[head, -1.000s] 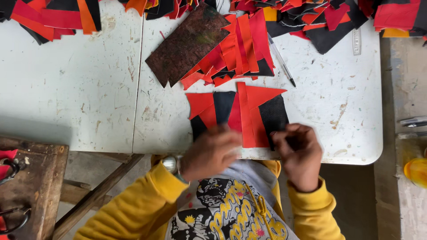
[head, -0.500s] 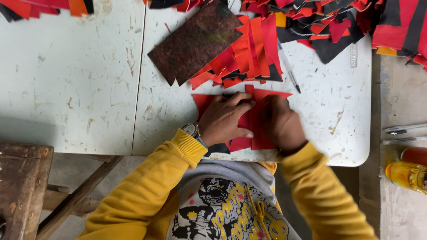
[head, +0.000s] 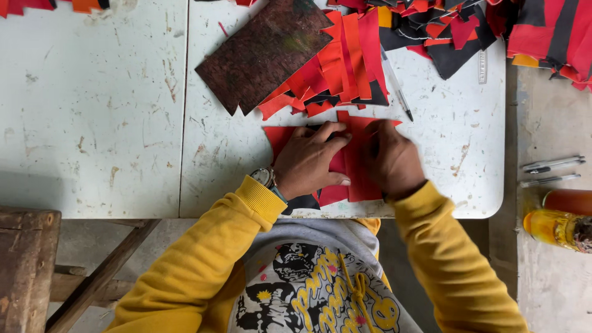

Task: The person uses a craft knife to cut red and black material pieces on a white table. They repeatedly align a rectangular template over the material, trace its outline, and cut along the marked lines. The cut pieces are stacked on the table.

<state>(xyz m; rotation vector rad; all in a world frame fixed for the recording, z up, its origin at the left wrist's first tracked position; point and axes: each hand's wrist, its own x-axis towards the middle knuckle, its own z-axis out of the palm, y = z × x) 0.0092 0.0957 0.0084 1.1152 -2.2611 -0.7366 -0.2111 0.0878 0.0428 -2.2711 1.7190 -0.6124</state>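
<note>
Both hands press flat on a small stack of red and black cut pieces lying near the front edge of the white table. My left hand, with a watch on the wrist, covers the stack's left half. My right hand lies on its right half, fingers curled over the top piece. Just behind the hands sits a fanned pile of red and orange pieces, partly under a dark brown board.
A pen lies beside the fanned pile. More red and black pieces heap along the table's far right. Pens and an orange bottle rest on the surface to the right. A wooden stool stands lower left.
The hands moved up from the table's front edge onto the red and black pieces and now press them flat together; the view shifted slightly.
</note>
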